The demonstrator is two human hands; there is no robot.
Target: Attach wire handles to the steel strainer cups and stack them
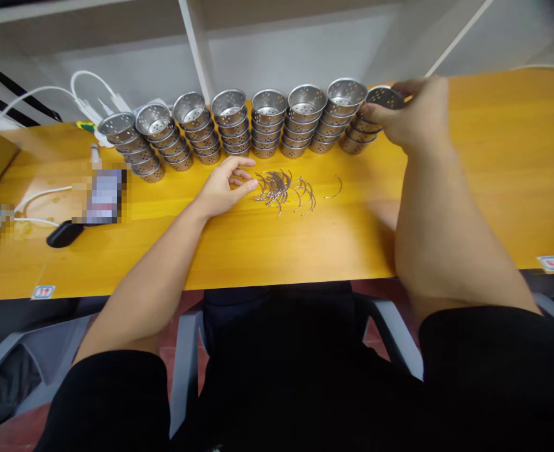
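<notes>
Yellow wooden table (305, 257) with eight stacks of perforated metal cups (268, 135) in a row along its far side. The right hand (416, 119) pinches the top cup (384, 97) of the rightmost stack between thumb and fingers. The left hand (225, 188), loosely spread with fingers bent, is beside the left edge of a pile of curved metal wires (277, 187), near of the stacks; one loose wire (340, 187) lies right of it. A level grip, without sideways push, should best keep the stack steady.
</notes>
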